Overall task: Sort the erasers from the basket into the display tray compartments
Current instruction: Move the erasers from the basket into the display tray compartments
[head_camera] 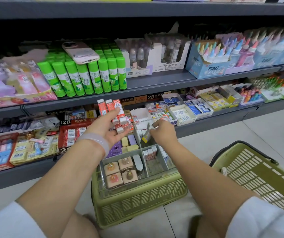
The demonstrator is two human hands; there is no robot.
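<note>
— Holding what, the left hand (109, 128)?

— It holds a bunch of long erasers in red-and-white paper sleeves (116, 109), near the centre of the frame. The thumb lies over them and the fingers curl under, so the erasers stand up like a fan. A pale, milky bangle (96, 140) sits on that wrist.

— And the right hand (162, 133)?

— Just right of centre, its fingertips pinch one small eraser with a grey and yellow wrapper (146, 135). The eraser hangs tilted above a back compartment of the clear plastic display tray with grey dividers (143, 162). I cannot tell if it touches the bottom.

— Where is the tray?

— It rests on top of an olive-green plastic basket with slotted walls (137, 198), at lower centre. In the front left compartment lie four pink square erasers with shiny toppers (119, 171), and a grey oblong item (137, 162) lies beside them. Behind these are small pastel yellow and purple erasers (129, 142). The middle right compartment has a few upright white and pink erasers (149, 152).

— More baskets?

— A second olive-green basket (258, 176) stands at the lower right, on the pale tiled floor (223, 133).

— And the background?

— Grey metal shelves (155, 79) cross the frame. On the upper left stand green glue sticks (86, 76), and a phone in a pink case (80, 52) lies on their caps. Boxes of erasers (198, 107) fill the lower shelf.
</note>
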